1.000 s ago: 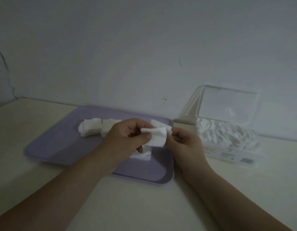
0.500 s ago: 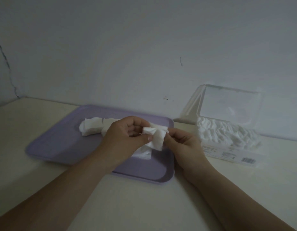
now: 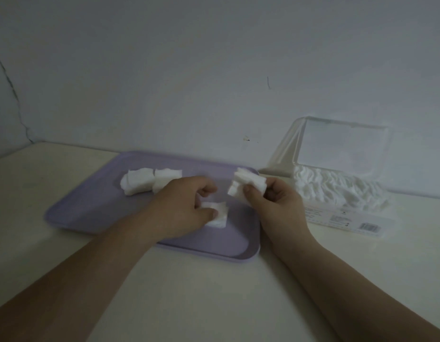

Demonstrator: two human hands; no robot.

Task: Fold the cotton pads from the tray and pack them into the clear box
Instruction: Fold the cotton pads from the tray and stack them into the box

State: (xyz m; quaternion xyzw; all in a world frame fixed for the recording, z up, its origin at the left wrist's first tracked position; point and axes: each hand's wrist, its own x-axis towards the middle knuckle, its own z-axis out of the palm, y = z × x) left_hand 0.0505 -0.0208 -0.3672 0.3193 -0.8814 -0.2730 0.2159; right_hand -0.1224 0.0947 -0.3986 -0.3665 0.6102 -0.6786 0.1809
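Your right hand (image 3: 275, 206) pinches a folded pad (image 3: 248, 183) above the tray's (image 3: 90, 206) far right corner. Your left hand (image 3: 182, 206) curls over a loose pad (image 3: 219, 215) lying on the tray; I cannot tell whether it grips. The clear box (image 3: 342, 219) stands right of the tray.

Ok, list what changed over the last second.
The left grip let go of the folded pad and dropped to pinch the loose pad on the tray. The right grip kept the folded pad and carried it right, toward the clear box. The two pads at the tray's far side and the open box stayed put.
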